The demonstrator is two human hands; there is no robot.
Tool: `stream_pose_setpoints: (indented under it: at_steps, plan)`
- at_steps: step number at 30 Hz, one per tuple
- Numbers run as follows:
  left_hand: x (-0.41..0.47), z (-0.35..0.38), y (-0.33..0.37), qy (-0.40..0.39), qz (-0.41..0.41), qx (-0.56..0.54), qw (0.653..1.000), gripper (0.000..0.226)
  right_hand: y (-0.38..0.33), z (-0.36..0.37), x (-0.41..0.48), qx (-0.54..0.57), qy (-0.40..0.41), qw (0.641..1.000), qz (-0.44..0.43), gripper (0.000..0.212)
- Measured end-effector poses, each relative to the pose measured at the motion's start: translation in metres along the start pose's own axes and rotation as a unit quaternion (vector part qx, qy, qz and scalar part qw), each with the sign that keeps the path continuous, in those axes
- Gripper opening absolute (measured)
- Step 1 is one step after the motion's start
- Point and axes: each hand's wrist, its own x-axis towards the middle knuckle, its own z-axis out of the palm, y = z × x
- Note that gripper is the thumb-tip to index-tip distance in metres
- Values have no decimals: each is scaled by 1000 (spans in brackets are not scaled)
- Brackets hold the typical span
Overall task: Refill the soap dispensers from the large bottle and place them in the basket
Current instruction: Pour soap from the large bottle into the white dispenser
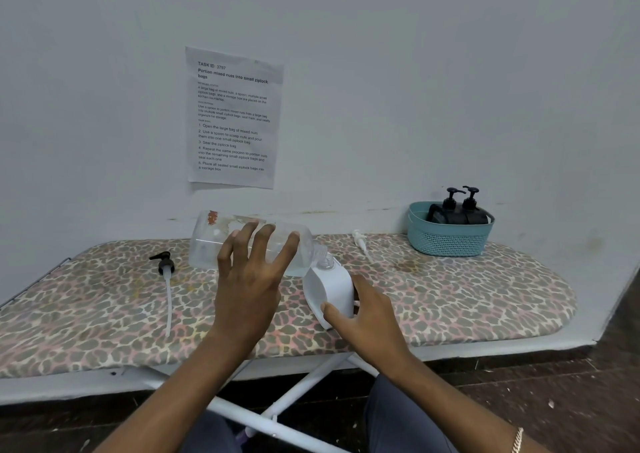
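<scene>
At mid ironing board (467, 289), we have the left hand (247, 279) wrapped over the large bottle (211, 241), fingers spread across its clear side and gripping from our side. The bottle's long axis runs near level: base left, neck right and slightly down. The neck sits at the open mouth of the white dispenser (329, 286); we cannot tell whether they touch. The right hand (363, 317) grasps that dispenser low on its body, thumb on the near face, tipping it so the mouth points up-left at the bottle.

Liquid pools at the neck end of the bottle. No stream is visible from here.

Our read: the pour is in hand on this dispenser. Two black dispensers (453, 210) already stand in the teal basket (446, 241), well apart at right rear.

Key relation: the two mouths need to line up. The right hand is nearer the joint, so it should do the fine alignment while the left sets tilt.

The white pump (360, 241) lies just behind the dispenser, on the right-hand side, handy for capping. A black pump (164, 265) with its tube lies left of the bottle.
</scene>
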Motion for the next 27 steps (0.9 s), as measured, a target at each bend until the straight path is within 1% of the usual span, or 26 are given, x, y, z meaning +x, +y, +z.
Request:
stream_pose_setpoints:
  at_steps: [5,17,27]
  plan:
    - [0,0,-1,0,0,2,1000,75,0,0,0,-5,0,1000,-2,54]
    - [2,0,-1,0,8,-3,1000,76,4,0,1,5,-2,1000,-5,53]
    - [4,-2,-2,6,15,-1,1000,73,8,2,3,-7,-30,999,-14,67]
